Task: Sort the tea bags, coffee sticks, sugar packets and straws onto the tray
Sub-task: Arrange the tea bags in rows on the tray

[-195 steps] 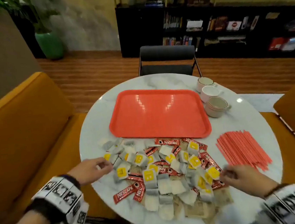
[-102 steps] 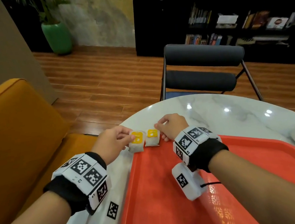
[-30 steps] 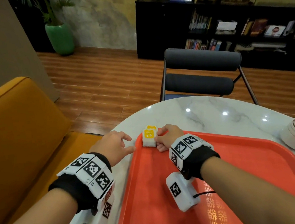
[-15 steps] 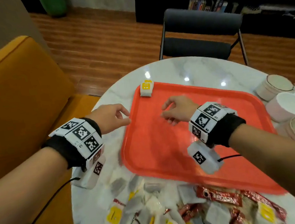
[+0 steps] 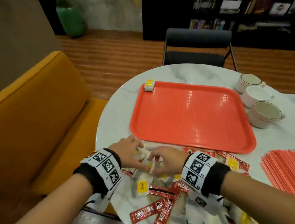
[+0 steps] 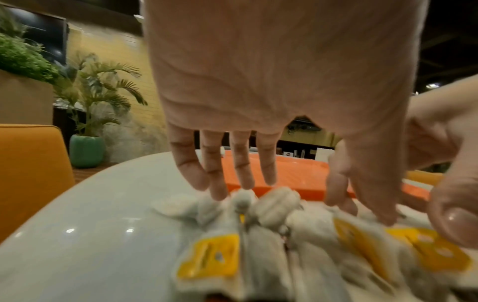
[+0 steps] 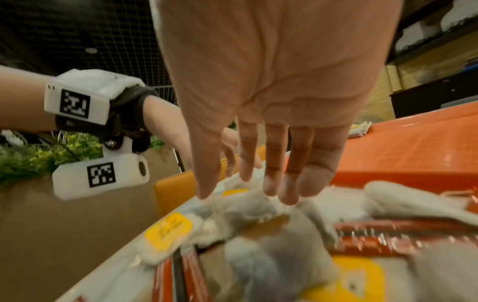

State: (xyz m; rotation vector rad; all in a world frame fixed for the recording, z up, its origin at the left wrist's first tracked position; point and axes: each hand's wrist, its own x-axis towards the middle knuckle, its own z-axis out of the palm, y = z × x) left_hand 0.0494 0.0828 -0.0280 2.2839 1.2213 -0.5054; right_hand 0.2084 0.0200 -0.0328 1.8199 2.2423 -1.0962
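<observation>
Both hands, the left hand (image 5: 127, 153) and the right hand (image 5: 164, 162), reach with straight, spread fingers into the heap of white yellow-tagged tea bags (image 5: 141, 186) on the round marble table (image 5: 110, 119), gripping nothing, just beside the flat red plastic tray (image 5: 189, 118), which carries a small tea bag stack (image 5: 149, 85) in its far left corner.

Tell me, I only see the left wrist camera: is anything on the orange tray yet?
Observer: Yes. Tea bags with a yellow tag sit in the far left corner of the tray; the rest of it is bare.
Operator: Where are the straws?
Observer: The red straws lie in a bundle on the table, to the right of the tray, with no hand on them.
Operator: Is there coffee too?
Observer: Yes. Red coffee sticks lie at the near end of the mixed pile, closer to the person than the hands.
</observation>
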